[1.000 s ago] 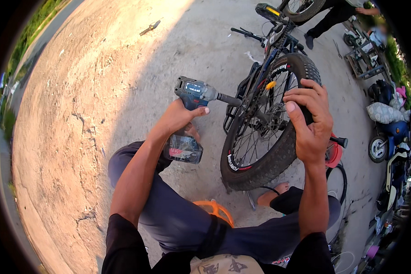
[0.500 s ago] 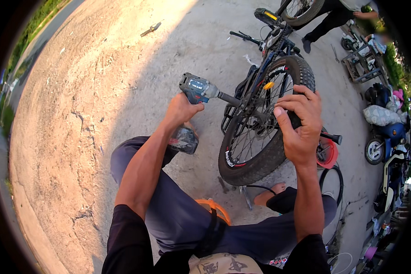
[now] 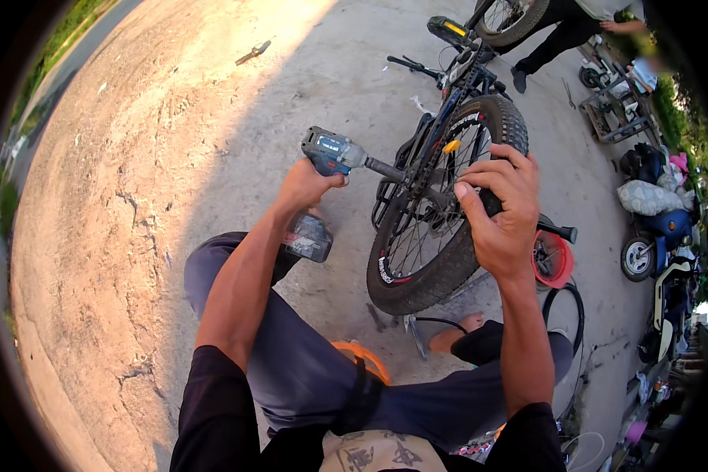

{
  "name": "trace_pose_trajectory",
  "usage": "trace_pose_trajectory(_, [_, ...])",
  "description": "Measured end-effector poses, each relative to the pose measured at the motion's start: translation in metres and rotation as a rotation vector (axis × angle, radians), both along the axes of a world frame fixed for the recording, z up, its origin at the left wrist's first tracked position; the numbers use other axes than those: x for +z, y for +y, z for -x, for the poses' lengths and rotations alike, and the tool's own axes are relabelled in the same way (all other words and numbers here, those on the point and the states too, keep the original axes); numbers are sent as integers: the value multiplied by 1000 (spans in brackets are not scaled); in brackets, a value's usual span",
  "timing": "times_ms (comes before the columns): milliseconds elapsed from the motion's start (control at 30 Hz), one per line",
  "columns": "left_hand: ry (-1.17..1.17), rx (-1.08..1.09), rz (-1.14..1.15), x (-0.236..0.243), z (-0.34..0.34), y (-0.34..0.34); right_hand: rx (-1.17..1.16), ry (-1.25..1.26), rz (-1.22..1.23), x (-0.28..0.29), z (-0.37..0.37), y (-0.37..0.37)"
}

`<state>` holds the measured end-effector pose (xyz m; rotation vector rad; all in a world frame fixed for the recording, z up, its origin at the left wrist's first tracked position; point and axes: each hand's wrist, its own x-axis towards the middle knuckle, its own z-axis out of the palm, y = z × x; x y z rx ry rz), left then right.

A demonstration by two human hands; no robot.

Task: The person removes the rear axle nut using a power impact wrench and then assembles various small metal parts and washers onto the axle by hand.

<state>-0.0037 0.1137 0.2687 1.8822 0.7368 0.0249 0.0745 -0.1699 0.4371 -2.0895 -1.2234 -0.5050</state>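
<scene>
impact wrench (image 3: 334,151), long axis rightward, slightly downward, toward bicycle wheel (image 3: 439,207)

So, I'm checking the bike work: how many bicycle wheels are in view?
2: the near wheel by the right hand, the far wheel at the top edge, partly cut off. Others may be hidden.

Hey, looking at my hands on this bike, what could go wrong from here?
The left hand alone holds the power tool, so its socket might slip off near the middle of the wheel. The right hand is close to that wheel and could get caught if it turned. The bare foot is near the tire too, so it might be hit if the bike tipped.
</scene>
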Motion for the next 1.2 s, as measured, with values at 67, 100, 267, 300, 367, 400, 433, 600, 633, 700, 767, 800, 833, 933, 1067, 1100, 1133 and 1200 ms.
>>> trace_pose_trajectory(67, [-9,21,108,1,3,2,10,10,19,0,0,1])
trace_pose_trajectory(100, [-22,42,212,5,3,3,22,15,33,2,-2,0])
trace_pose_trajectory(267, [-48,49,222,15,5,2,90,42,131,10,-5,-8])
trace_pose_trajectory(300, [-41,48,189,17,7,3,80,42,126,10,-6,-8])
trace_pose_trajectory(367, [-40,79,189,16,11,10,125,47,119,8,-6,-8])
trace_pose_trajectory(400, [-37,117,197,12,13,14,123,37,164,7,-9,-11])
trace_pose_trajectory(433, [-40,106,191,10,13,17,112,33,157,6,-9,-13])
trace_pose_trajectory(600, [-121,264,174,7,26,22,22,42,-94,-9,2,-13])
trace_pose_trajectory(633, [-161,314,235,4,27,17,7,2,-32,-16,9,-15])
trace_pose_trajectory(700, [-179,320,260,12,34,8,-13,-57,62,-35,35,-19])
trace_pose_trajectory(767, [-228,337,277,32,35,5,-1,-170,114,-63,75,-27])
trace_pose_trajectory(800, [-283,332,282,37,34,5,12,-243,136,-89,93,-34])
trace_pose_trajectory(833, [-338,324,293,42,32,2,53,-357,174,-113,109,-44])
trace_pose_trajectory(933, [-449,260,403,79,34,-22,409,-224,322,-141,132,-83])
trace_pose_trajectory(1067, [-633,143,542,113,58,-37,429,14,171,-132,131,-104])
trace_pose_trajectory(1100, [-681,101,579,118,65,-38,402,14,157,-118,125,-105])
trace_pose_trajectory(1133, [-739,25,589,126,74,-41,329,88,45,-107,123,-104])
trace_pose_trajectory(1200, [-867,-83,569,140,91,-50,239,168,-75,-79,123,-104])
